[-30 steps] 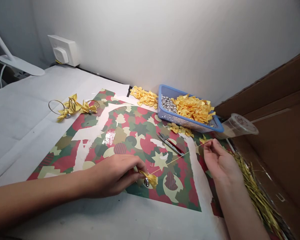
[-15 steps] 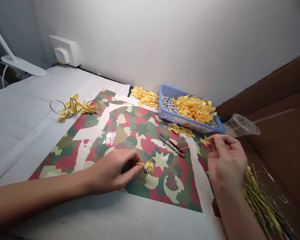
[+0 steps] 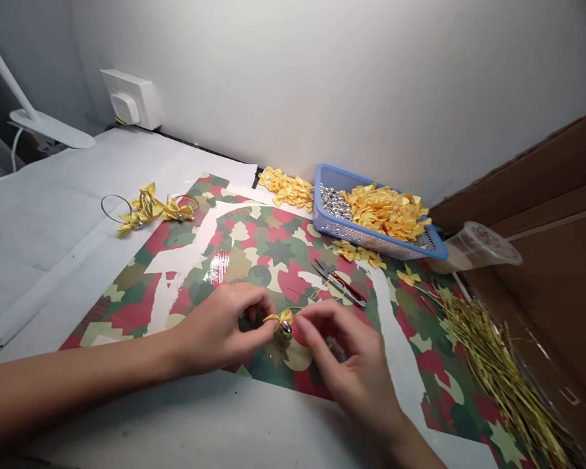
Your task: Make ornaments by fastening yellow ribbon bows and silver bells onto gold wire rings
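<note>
Where the two hands meet, main item: a yellow satin bow [image 3: 279,318] with a silver bell [image 3: 286,329] at its centre, held low over the wrapping paper.
Left hand [image 3: 219,329]: closed, thumb and fingers pinching the bow from the left.
Right hand [image 3: 356,368]: fingers curled, fingertips [image 3: 300,322] just beside the bow; whether they grip anything, cannot tell.
Thin gold wire [image 3: 312,295]: a fine loop rising from the bow, lying above the right hand.
Wrapping paper [image 3: 268,251]: red, green and cream Christmas-pattern sheet, flat on white paper [image 3: 63,195].
Thread snips [image 3: 338,283]: on the sheet, red-handled, near the hands.
Blue plastic basket [image 3: 325,170]: on the sheet's far edge, holding loose yellow bows [image 3: 385,212] and silver bells [image 3: 334,202].
Loose piles: more bows [image 3: 287,189] left of the basket, others [image 3: 359,254] touching its front, one bow [image 3: 409,277] apart.
Finished pieces: metal rings with bows [image 3: 146,208], far left.
Gold tinsel strands [image 3: 498,371]: fanned out at right, on the sheet's corner.
Surroundings: clear plastic cup [image 3: 473,246] on its side, cardboard panel [image 3: 542,195], wall socket [image 3: 127,98], white lamp base [image 3: 49,127].
</note>
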Available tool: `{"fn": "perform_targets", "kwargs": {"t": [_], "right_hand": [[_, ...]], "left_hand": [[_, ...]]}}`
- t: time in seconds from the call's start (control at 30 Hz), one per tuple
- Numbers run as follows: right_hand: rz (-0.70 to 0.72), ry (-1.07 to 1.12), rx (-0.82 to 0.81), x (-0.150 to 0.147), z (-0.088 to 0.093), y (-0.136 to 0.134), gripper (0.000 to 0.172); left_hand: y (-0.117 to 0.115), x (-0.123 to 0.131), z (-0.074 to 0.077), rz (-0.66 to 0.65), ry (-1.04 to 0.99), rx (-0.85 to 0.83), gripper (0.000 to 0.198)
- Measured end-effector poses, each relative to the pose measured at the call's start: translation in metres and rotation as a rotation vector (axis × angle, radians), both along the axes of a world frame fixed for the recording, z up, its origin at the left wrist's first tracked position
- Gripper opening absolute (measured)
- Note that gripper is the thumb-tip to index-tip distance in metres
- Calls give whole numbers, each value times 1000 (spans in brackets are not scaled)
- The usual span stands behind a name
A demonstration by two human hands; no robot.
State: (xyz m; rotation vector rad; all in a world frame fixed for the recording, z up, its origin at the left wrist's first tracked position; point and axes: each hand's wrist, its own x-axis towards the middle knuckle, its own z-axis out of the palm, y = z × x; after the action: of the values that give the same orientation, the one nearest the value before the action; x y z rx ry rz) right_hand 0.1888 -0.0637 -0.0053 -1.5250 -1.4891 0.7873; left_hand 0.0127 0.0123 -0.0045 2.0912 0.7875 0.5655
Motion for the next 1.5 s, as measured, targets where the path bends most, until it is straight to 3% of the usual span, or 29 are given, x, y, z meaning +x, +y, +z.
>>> {"fn": "perform_targets", "kwargs": {"t": [0.1, 0.33, 0.67, 0.9, 1.07, 1.3, 1.4, 1.5], "right_hand": [[2, 180, -189, -14, 1, -7, 20], [-78, 521, -327, -19, 0, -6, 29], [28, 814, -470, -10, -2, 0, 31], [-28, 652, -356, -9, 2, 1, 32], [-115, 389, -104, 4, 1, 3, 18], [375, 361, -232, 21, -1, 2, 30], [388, 305, -202, 23, -3, 2, 25], [316, 172, -72, 24, -1, 6, 15]], "left_hand": [[0, 1, -2, 7, -1, 4, 13], [-1, -1, -4, 6, -51, 3, 12], [1, -1, -3, 14, -125, -9, 10], [0, -1, -1, 33, -125, -13, 9], [0, -2, 2, -15, -149, -20, 8], [2, -3, 1, -135, -190, -10, 8], [2, -3, 0, -138, -175, -27, 8], [2, -4, 1, -153, -175, -32, 8]]}}
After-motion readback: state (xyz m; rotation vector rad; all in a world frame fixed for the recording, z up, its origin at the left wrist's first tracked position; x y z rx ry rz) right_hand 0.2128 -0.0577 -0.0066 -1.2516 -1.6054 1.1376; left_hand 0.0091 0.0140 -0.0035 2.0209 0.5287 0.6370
